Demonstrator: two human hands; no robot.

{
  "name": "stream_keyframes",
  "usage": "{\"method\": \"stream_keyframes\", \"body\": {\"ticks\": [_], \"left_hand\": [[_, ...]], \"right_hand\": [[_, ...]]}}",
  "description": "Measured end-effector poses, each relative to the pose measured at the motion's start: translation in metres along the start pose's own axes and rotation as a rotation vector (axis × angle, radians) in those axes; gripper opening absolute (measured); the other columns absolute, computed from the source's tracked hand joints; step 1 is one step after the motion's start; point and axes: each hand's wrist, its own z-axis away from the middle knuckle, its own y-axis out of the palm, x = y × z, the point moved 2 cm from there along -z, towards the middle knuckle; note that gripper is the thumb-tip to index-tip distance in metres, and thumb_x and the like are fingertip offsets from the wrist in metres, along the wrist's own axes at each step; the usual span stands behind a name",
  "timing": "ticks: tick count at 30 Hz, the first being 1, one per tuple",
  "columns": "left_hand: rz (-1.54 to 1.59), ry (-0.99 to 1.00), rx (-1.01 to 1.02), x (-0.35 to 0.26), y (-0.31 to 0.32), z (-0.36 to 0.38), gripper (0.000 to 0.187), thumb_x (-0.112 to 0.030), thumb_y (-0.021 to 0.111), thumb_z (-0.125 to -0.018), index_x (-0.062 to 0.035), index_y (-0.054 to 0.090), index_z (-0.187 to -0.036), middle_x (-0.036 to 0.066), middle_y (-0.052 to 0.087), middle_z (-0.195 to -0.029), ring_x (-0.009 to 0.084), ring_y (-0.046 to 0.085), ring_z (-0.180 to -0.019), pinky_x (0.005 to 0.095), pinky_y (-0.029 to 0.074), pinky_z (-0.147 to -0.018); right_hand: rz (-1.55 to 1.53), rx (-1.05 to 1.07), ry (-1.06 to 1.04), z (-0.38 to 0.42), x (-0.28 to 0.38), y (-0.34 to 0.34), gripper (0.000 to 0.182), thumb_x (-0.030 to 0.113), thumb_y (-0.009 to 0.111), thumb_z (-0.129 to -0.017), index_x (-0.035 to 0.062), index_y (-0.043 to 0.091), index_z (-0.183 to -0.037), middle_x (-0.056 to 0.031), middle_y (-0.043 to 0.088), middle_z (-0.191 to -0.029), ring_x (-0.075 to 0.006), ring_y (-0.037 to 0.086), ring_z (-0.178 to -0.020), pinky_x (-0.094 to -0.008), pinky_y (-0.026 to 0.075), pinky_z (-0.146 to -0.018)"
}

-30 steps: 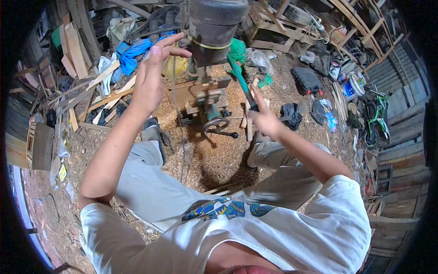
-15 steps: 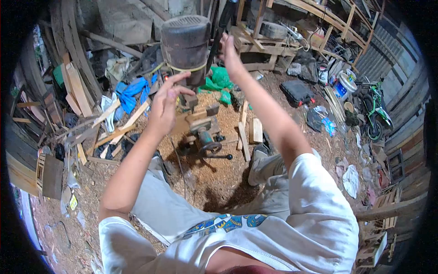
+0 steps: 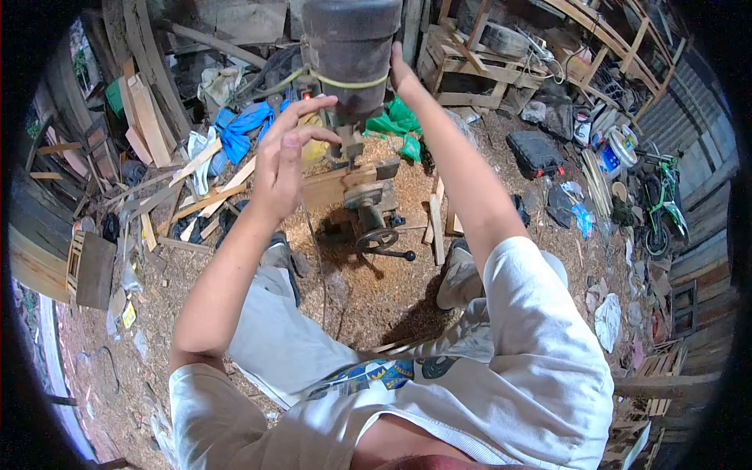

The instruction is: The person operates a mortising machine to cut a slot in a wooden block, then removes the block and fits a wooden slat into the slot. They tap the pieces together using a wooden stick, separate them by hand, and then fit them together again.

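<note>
A drilling or mortising machine with a dark cylindrical motor housing (image 3: 348,55) stands in front of me, a yellow cord tied around it. My left hand (image 3: 279,174) is raised at its left side, fingers stretched and apart, fingertips close by the tool head (image 3: 350,141). On the housing's right side is my right hand (image 3: 403,74), its fingers mostly hidden behind the motor. Below the head, a wooden board (image 3: 325,189) sits in the machine's vise (image 3: 365,196), and the tool's tip comes down at the board's top edge. A handwheel (image 3: 377,240) with a black-knobbed crank faces me.
Wood shavings (image 3: 368,305) cover the ground around my feet. Loose wood strips (image 3: 436,223) lie right of the machine. At left are blue cloth (image 3: 241,133) and scrap boards; at right, a black case (image 3: 535,153), a white bucket (image 3: 619,153) and a small green motorbike (image 3: 662,204).
The view has shifted, so the machine sits higher and further right. My left fingers are now closer to the tool head. The black lever by my right hand no longer shows.
</note>
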Motion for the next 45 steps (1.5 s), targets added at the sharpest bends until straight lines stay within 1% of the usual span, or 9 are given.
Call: {"method": "stream_keyframes", "body": {"ticks": [8, 11, 14, 18, 19, 21, 24, 39, 45], "left_hand": [[-0.044, -0.046, 0.057, 0.013, -0.011, 0.005, 0.086, -0.058, 0.019, -0.112, 0.0047, 0.076, -0.096, 0.021, 0.061, -0.143, 0.0358, 0.054, -0.136, 0.0455, 0.038, -0.117], [-0.04, -0.02, 0.043, 0.011, -0.017, 0.005, 0.086, -0.058, 0.019, -0.112, 0.0043, 0.076, -0.096, 0.021, 0.062, -0.143, 0.0362, 0.054, -0.137, 0.0471, 0.037, -0.118], [-0.051, -0.004, 0.041, 0.011, -0.021, 0.005, 0.087, -0.058, 0.017, -0.112, 0.0034, 0.076, -0.095, 0.022, 0.062, -0.143, 0.037, 0.055, -0.136, 0.0485, 0.036, -0.118], [-0.069, 0.01, 0.04, 0.006, -0.019, 0.006, 0.087, -0.057, 0.015, -0.112, 0.0018, 0.077, -0.095, 0.021, 0.064, -0.141, 0.0373, 0.056, -0.135, 0.0484, 0.037, -0.118], [-0.072, 0.005, 0.037, 0.005, -0.018, 0.007, 0.087, -0.057, 0.014, -0.112, 0.0015, 0.077, -0.094, 0.02, 0.065, -0.141, 0.0372, 0.056, -0.135, 0.0482, 0.037, -0.117], [-0.074, -0.016, 0.036, 0.004, -0.017, 0.008, 0.088, -0.057, 0.014, -0.112, 0.0012, 0.077, -0.094, 0.02, 0.065, -0.14, 0.0366, 0.056, -0.135, 0.0476, 0.038, -0.117], [-0.095, 0.033, 0.062, 0.005, -0.019, 0.008, 0.088, -0.057, 0.014, -0.112, 0.0014, 0.077, -0.094, 0.02, 0.065, -0.141, 0.0365, 0.056, -0.135, 0.0476, 0.038, -0.117], [-0.091, 0.083, 0.011, 0.007, -0.024, 0.014, 0.074, -0.043, 0.024, -0.116, 0.0046, 0.077, -0.096, 0.016, 0.066, -0.138, 0.0319, 0.062, -0.126, 0.041, 0.042, -0.111], [-0.196, -0.11, -0.059, 0.02, -0.022, 0.017, 0.032, -0.025, 0.061, -0.106, 0.0037, 0.075, -0.098, 0.014, 0.069, -0.118, 0.029, 0.066, -0.112, 0.038, 0.047, -0.103]], "right_hand": [[-0.07, -0.15, -0.067, 0.03, -0.05, -0.011, 0.084, 0.069, 0.014, -0.11, 0.0101, 0.044, -0.162, -0.0124, 0.043, -0.166, -0.028, 0.034, -0.155, -0.0419, 0.021, -0.127], [0.044, -0.48, -0.132, 0.135, -0.106, -0.017, 0.069, 0.055, 0.029, -0.114, 0.0024, 0.056, -0.15, -0.0162, 0.063, -0.138, -0.0267, 0.058, -0.125, -0.0403, 0.042, -0.112], [0.142, -0.777, -0.036, 0.239, -0.147, 0.003, 0.062, 0.047, 0.032, -0.116, -0.0032, 0.065, -0.129, -0.0162, 0.068, -0.119, -0.0252, 0.063, -0.109, -0.0388, 0.05, -0.099], [0.31, -0.743, 0.182, 0.335, -0.226, 0.015, 0.047, 0.036, 0.04, -0.116, -0.0019, 0.066, -0.106, -0.0087, 0.065, -0.09, -0.0196, 0.061, -0.087, -0.0372, 0.051, -0.084], [0.513, -0.691, 0.105, 0.35, -0.274, 0.007, 0.046, 0.036, 0.041, -0.114, -0.0026, 0.067, -0.108, -0.0165, 0.07, -0.091, -0.0281, 0.068, -0.089, -0.0416, 0.052, -0.085], [0.793, -0.647, 0.439, 0.373, -0.244, 0.031, 0.045, 0.037, 0.045, -0.11, -0.0016, 0.068, -0.11, -0.0266, 0.073, -0.096, -0.0418, 0.071, -0.094, -0.0487, 0.053, -0.085], [0.879, -0.514, 0.522, 0.381, -0.231, 0.041, 0.045, 0.041, 0.05, -0.107, 0.0007, 0.071, -0.11, -0.0316, 0.071, -0.1, -0.0492, 0.069, -0.098, -0.0548, 0.053, -0.085], [1.014, -0.484, 0.457, 0.382, -0.251, 0.032, 0.033, 0.031, 0.066, -0.094, 0.0005, 0.077, -0.094, -0.0252, 0.073, -0.082, -0.0432, 0.073, -0.08, -0.052, 0.058, -0.076], [1.002, -0.5, 0.366, 0.382, -0.254, 0.032, 0.031, 0.03, 0.066, -0.093, 0.0002, 0.076, -0.092, -0.025, 0.071, -0.078, -0.0431, 0.072, -0.076, -0.0521, 0.057, -0.073]]}}
